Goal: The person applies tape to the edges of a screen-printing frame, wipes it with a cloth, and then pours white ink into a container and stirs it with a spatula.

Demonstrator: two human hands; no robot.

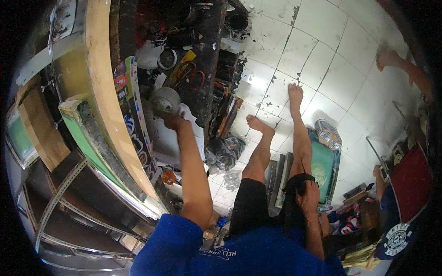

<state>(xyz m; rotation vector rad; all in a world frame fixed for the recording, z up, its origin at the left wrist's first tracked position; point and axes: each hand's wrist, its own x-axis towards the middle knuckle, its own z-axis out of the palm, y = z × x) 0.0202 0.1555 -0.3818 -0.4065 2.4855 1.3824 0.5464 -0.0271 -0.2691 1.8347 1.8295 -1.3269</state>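
My left hand reaches out over the cluttered dark bench at the left. Its fingers are at the near edge of a round, pale container; they are dark and blurred, and I cannot tell whether they grip it. Under the left forearm lies a white sheet or board. My right hand rests on my right leg, at the hem of the black shorts, with its fingers lying flat and nothing seen in them.
On the bench are scissors and a tape roll. A black plastic bag sits beside my left leg. Green-meshed frames lean at the right, below a wrapped package. Other people's limbs show at the right.
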